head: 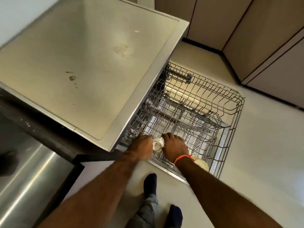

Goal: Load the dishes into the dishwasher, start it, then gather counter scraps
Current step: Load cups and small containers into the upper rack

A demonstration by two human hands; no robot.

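Head view looks steeply down on a small white cup (157, 145), base upward with a maker's stamp showing, sitting at the near left corner of the pulled-out upper rack (213, 116) of the dishwasher (220, 134). Both hands are on it. The left hand (141, 149) comes at it from the left, the right hand (175, 147) from the right, so the cup lies directly between the two, touching each. The fingers of each grip curl against the cup's sides, though motion blur hides exactly how far they wrap round. Neither hand is clearly nearer; they meet on it evenly.

Judged from this, the step in hand is seating the cup upside down among the rack's wires, and the coming move likely turns on lowering it straight down, mouth first, between the tines just beneath it.

Under the right wrist, which wears an orange thread band (182, 157), a pale round dish (201, 163) shows at the rack's near edge, partly hidden by the arm. Most of the rack looks bare wire, so loading seems at an early stage.

Beside the rack to the left stands the bench (82, 66), its pale top marked with a few dark scraps (72, 78) and a dried smear. Socked feet (150, 183) stand on the floor below.
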